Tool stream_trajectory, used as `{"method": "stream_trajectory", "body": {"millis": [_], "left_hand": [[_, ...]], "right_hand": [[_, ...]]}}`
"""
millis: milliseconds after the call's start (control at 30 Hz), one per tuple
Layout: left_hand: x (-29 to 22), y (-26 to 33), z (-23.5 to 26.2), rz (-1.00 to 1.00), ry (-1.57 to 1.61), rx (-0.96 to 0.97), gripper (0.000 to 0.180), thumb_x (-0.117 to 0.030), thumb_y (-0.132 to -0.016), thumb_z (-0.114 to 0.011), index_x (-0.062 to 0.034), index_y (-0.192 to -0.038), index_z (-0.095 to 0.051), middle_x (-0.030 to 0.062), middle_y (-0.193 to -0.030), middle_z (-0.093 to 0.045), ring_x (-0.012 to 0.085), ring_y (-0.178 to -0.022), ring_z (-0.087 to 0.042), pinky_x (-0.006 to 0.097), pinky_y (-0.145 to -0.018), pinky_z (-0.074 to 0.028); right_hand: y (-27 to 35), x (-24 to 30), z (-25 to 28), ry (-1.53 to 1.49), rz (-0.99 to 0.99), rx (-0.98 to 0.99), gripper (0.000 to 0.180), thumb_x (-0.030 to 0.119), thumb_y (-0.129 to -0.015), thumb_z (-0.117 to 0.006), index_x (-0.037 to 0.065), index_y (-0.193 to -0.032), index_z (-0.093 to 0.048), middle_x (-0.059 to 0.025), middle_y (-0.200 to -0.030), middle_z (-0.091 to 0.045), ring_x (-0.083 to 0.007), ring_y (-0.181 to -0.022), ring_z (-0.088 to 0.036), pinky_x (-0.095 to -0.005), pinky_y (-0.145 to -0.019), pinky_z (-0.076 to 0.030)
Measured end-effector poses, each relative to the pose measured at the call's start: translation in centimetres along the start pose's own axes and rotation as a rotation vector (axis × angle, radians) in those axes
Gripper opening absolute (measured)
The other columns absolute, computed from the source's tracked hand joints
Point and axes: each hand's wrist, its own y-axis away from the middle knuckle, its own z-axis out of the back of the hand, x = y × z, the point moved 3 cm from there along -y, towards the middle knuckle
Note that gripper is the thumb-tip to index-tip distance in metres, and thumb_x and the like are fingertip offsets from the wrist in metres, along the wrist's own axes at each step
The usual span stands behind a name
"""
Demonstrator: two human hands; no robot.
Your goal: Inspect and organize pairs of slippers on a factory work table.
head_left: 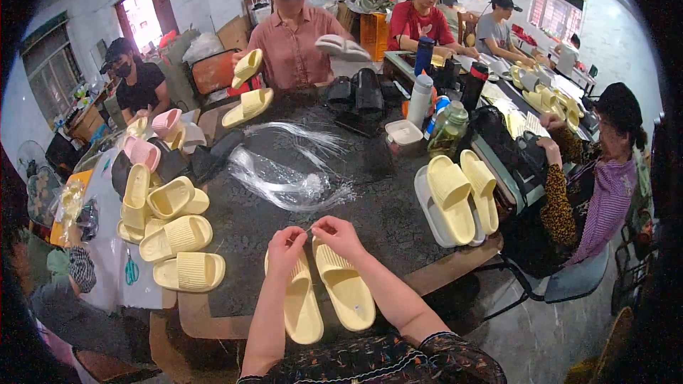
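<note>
A dark table [245, 259] fills the middle. At its centre lies a crumpled clear bag [272, 174] with pale strands [309, 141] in and above it. Two yellow slippers [350, 291] rest at lower centre, toes away from the wearer. At upper right stand a dark flask [474, 87], a white bottle [420, 99] and a glass jar [448, 132], its greenish contents unclear. The left hand [287, 245] and right hand [339, 238] pinch a thin strand above the slippers' toes. A small pale box's [404, 135] contents cannot be told.
</note>
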Motion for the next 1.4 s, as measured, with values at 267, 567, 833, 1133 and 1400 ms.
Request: {"method": "stream_trajectory", "body": {"millis": [267,567,833,1133,1400], "left_hand": [[0.7,-0.1,0.2,-0.027,0.015,-0.014,0.012,-0.012,-0.082,-0.068,-0.0023,-0.087,-0.069,0.0009,-0.072,-0.063,0.0068,-0.064,-0.055,0.023,-0.060,-0.045],[0.1,0.0,0.4,0.003,0.095,0.018,0.013,-0.012,-0.082,-0.067,-0.0012,-0.088,-0.069,0.0016,-0.073,-0.064,0.0069,-0.064,-0.055,0.023,-0.059,-0.045],[0.9,-0.1,0.1,0.042,0.099,0.020,0.013,-0.012,-0.082,-0.067,-0.0014,-0.089,-0.068,-0.0011,-0.072,-0.064,0.0052,-0.067,-0.056,0.023,-0.063,-0.046],[1.0,0.3,-0.1,0.071,0.119,0.035,0.013,-0.013,-0.083,-0.067,-0.0016,-0.090,-0.068,-0.0002,-0.074,-0.065,0.0066,-0.068,-0.057,0.023,-0.064,-0.046],[1.0,-0.3,0.2,0.032,0.090,-0.023,0.016,-0.016,-0.081,-0.068,-0.0019,-0.088,-0.069,0.0062,-0.075,-0.064,0.0120,-0.065,-0.058,0.027,-0.062,-0.048]], "right_hand": [[0.4,1.5,-0.6,0.143,-0.018,0.141,0.013,0.014,-0.085,-0.067,0.002,-0.089,-0.065,0.0007,-0.080,-0.065,-0.0049,-0.075,-0.058,-0.0225,-0.070,-0.048],[0.2,1.4,-0.9,0.080,0.056,0.117,0.012,0.014,-0.086,-0.066,0.002,-0.089,-0.063,0.0002,-0.080,-0.064,-0.0053,-0.076,-0.058,-0.0231,-0.070,-0.048],[0.0,0.2,-0.6,0.080,0.001,0.085,0.011,0.012,-0.087,-0.065,0.002,-0.089,-0.063,0.0023,-0.079,-0.062,-0.0043,-0.076,-0.056,-0.0212,-0.070,-0.047],[0.0,0.2,-0.3,0.201,0.085,0.029,0.012,0.011,-0.085,-0.067,0.001,-0.090,-0.063,0.0007,-0.081,-0.063,-0.0046,-0.074,-0.057,-0.0215,-0.066,-0.046],[-0.2,0.3,-0.2,-0.021,-0.046,-0.051,0.010,0.012,-0.084,-0.067,0.002,-0.087,-0.065,0.0001,-0.080,-0.065,-0.0055,-0.070,-0.057,-0.0216,-0.064,-0.046]]}}
